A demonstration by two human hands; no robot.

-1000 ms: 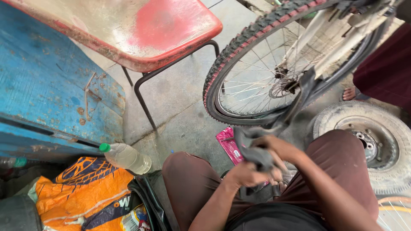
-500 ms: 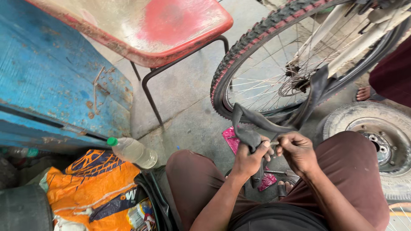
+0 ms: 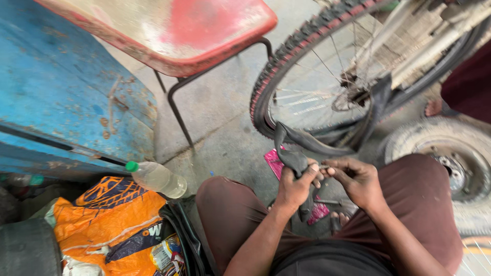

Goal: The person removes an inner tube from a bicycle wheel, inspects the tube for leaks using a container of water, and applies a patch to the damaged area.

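Now our left hand (image 3: 294, 186) grips a limp black rubber inner tube (image 3: 299, 153); our right hand (image 3: 358, 180) pinches something small at it, likely the valve. Tube's length runs up and away to the red-edged bicycle wheel (image 3: 286, 66). Left of that wheel: red plastic chair (image 3: 204, 30), clear plastic bottle (image 3: 158, 179).

The left hand (image 3: 295, 188) covers a fold of the black inner tube (image 3: 307, 145), and what the right hand (image 3: 358, 181) pinches at its fingertips is too small to tell. The bicycle wheel (image 3: 286, 66) runs off the top edge, its hub blurred. The red chair (image 3: 204, 30), the blue cabinet (image 3: 56, 102) and the small tyre (image 3: 460, 158) are each cut off by the frame.
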